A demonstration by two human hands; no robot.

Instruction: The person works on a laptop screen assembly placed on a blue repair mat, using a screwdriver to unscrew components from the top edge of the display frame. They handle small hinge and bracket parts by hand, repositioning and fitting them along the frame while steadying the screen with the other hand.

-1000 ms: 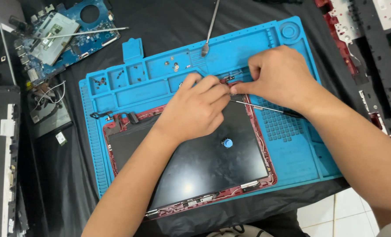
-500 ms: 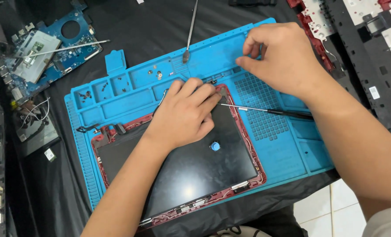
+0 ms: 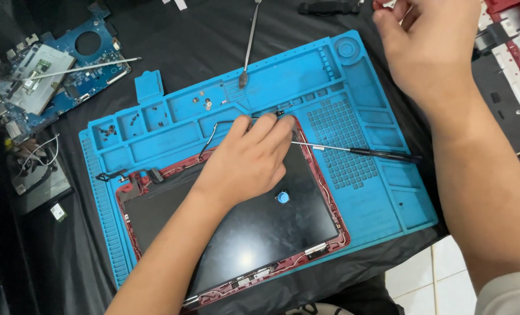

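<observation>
Black cloth (image 3: 201, 46) is covering the bench, with a blue silicone work mat (image 3: 388, 192) lying across it at a slant. Small compartments (image 3: 155, 116) along the mat's far edge are holding loose dark screws (image 3: 109, 129), and a wider tray beside them is holding a few silver screws (image 3: 204, 102), just beyond the left fingertips. A laptop screen assembly (image 3: 260, 233) with a red frame is lying glass-up on the mat, its long axis running from the near left to the far right; a blue suction knob (image 3: 282, 197) is sitting on the glass just right of the wrist. Left hand (image 3: 245, 166) is resting palm-down on the panel's far corner, fingers (image 3: 269, 125) nearly together and pressing at a thin black cable (image 3: 210, 137) along the frame; whether they are pinching it I cannot tell. A slim screwdriver (image 3: 353, 150) is lying just right of those fingers, tip toward them, handle pointing away right. Right hand (image 3: 426, 52) is hovering well beyond the mat's far right corner, fingers loosely curled, nothing visibly held. A blue circuit board (image 3: 56, 76) is lying far off to the left.
</observation>
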